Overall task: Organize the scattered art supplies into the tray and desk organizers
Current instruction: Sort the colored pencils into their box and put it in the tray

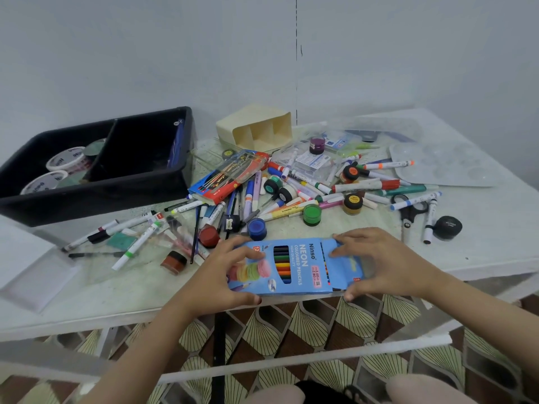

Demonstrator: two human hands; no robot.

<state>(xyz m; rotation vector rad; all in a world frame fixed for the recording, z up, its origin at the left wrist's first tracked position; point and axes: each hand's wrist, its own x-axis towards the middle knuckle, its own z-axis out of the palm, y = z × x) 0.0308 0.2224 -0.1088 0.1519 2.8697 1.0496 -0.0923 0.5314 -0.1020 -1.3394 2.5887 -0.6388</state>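
Table (116, 298) edge: left hand (221, 275) and right hand (388, 263) grip pencil box (303, 266), covering its ends.

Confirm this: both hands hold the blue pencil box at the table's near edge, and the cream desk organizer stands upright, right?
No. The head view shows the cream desk organizer lying on its side. The left hand and right hand do hold the blue pencil box at the near edge of the table.

Two slim forearms, bare as far as they show, end in the left hand (218, 275) and right hand (388, 263), whose fingers (350, 252) have short plain nails, and well below the fingers what look like knees (420, 389) are covered in pale pink cloth.
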